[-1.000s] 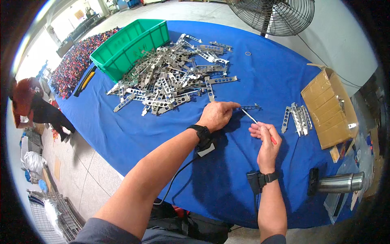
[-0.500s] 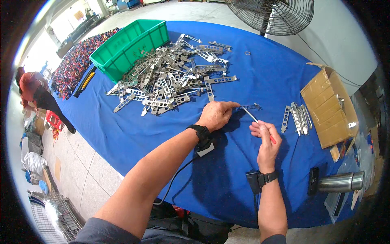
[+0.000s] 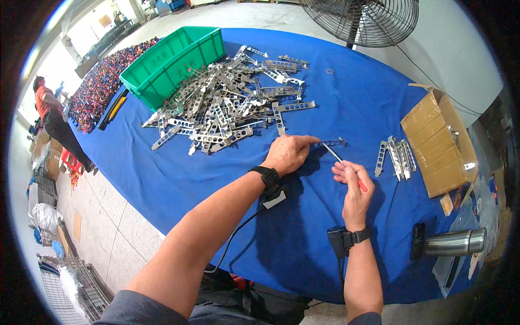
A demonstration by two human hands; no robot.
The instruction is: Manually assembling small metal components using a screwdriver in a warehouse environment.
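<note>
My left hand [image 3: 287, 154] is closed on one end of a perforated metal bracket [image 3: 337, 142], which extends to the right just above the blue cloth. In my right hand [image 3: 355, 188] is a slim tool with a metal shaft [image 3: 332, 152] and a red end [image 3: 362, 186], gripped like a pen. The tool's tip meets the bracket near my left fingertips; whether it touches cannot be seen exactly. A big heap of similar metal brackets [image 3: 222, 111] lies beyond my left hand. Several more brackets [image 3: 400, 157] stand grouped to the right of my right hand.
Behind the heap sits a green plastic crate [image 3: 154, 81]. A cardboard box [image 3: 433, 146] and a steel flask [image 3: 456, 242] are at the right of the blue-covered table [image 3: 189, 189]. Past the far edge is a fan [image 3: 360, 21]; another person [image 3: 51, 111] stands at left.
Both my hands, the bracket and the tool look almost unmoved. The person at the far left has straightened up from a bent posture.
</note>
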